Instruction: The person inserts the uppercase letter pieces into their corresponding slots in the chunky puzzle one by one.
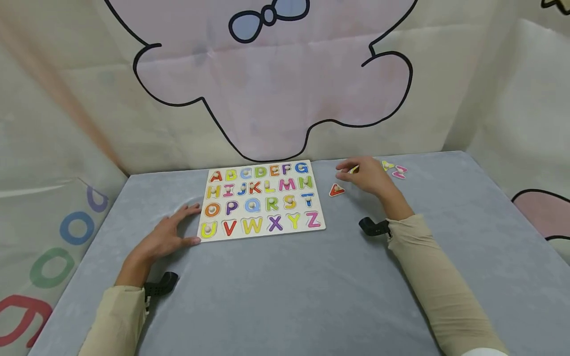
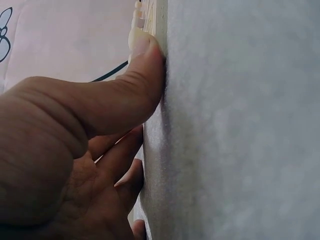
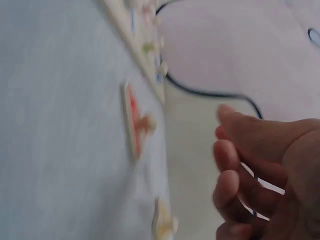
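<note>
A white alphabet puzzle board (image 1: 262,200) lies on the table, with knobbed letter pieces in its upper rows. My left hand (image 1: 166,237) rests at the board's left edge, its thumb (image 2: 142,65) at the near corner and its other fingers extended. Right of the board, my right hand (image 1: 362,175) hovers over the table with loosely bent fingers; nothing shows between them. Below it lies a red V letter piece (image 1: 336,190), knob up. A yellow letter piece (image 1: 354,169), partly hidden by the fingers in the head view, lies on the table (image 3: 163,220).
Beyond the right hand lie a yellow letter piece (image 1: 387,165) and a pink one (image 1: 400,172). Blue-grey cloth covers the table (image 1: 276,296). A printed fabric backdrop (image 1: 267,89) rises right behind it.
</note>
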Action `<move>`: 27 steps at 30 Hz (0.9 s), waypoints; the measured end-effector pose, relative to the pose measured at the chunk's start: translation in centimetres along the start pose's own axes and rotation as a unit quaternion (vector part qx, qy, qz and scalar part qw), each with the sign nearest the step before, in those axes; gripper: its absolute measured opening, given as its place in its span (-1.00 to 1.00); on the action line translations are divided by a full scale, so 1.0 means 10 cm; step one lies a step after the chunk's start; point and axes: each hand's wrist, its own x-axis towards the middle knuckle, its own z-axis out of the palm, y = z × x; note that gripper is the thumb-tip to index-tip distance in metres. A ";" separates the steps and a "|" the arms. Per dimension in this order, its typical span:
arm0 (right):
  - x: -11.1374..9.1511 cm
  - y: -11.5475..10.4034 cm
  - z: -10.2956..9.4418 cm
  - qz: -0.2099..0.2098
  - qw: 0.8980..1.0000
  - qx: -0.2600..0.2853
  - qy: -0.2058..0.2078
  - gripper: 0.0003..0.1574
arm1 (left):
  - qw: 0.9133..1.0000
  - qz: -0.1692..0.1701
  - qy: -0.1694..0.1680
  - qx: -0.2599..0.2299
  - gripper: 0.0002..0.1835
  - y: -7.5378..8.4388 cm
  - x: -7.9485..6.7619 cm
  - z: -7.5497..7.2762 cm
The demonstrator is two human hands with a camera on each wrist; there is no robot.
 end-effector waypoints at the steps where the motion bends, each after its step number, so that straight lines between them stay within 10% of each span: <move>1: 0.00 0.05 -0.01 -0.006 1.000 -0.001 -0.004 -0.63 | 1.000 0.001 0.000 -0.002 -0.07 0.00 0.00 -0.01; 16: 0.02 0.05 0.21 -0.016 0.997 -0.059 -0.043 -0.81 | 1.000 0.020 0.006 -0.011 -0.08 -0.01 0.00 0.03; 27: -0.11 -1.02 0.78 -0.104 0.987 -0.050 -0.110 -0.84 | 1.000 0.006 0.003 -0.010 -0.08 0.00 -0.02 0.01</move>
